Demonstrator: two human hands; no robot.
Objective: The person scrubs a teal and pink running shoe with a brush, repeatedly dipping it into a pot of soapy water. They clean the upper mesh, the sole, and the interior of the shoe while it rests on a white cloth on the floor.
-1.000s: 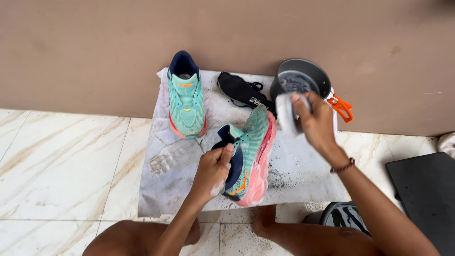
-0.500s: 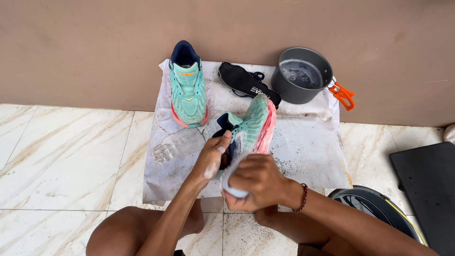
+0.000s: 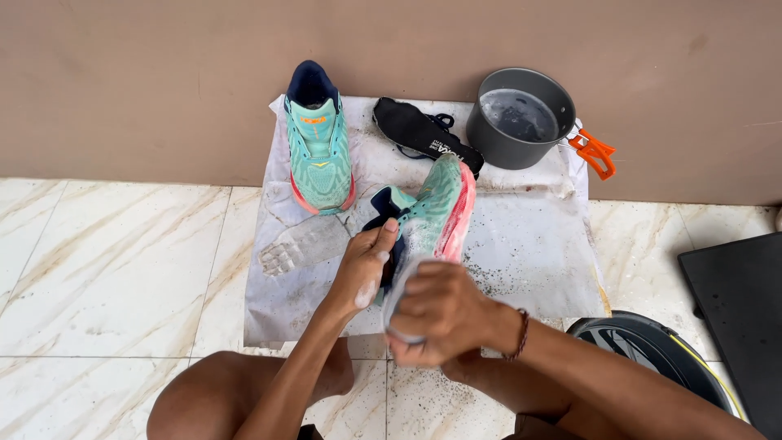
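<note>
Right hand (image 3: 440,314) closed round a pale cloth or sponge (image 3: 397,305), pressed to the heel end of the teal-and-coral shoe (image 3: 432,218). Left hand (image 3: 366,265) grips that shoe at the dark collar, thumb along the rim, holding it tilted on edge over the white sheet (image 3: 529,253) on the floor. Shoe looks light, soft upper, springy sole; wet and soapy, so likely slippery, best gripped at collar or heel. Beyond: clear insole (image 3: 303,244), second shoe (image 3: 318,143) upright, black insole (image 3: 423,134), grey pot of water (image 3: 521,118) near the wall
</note>
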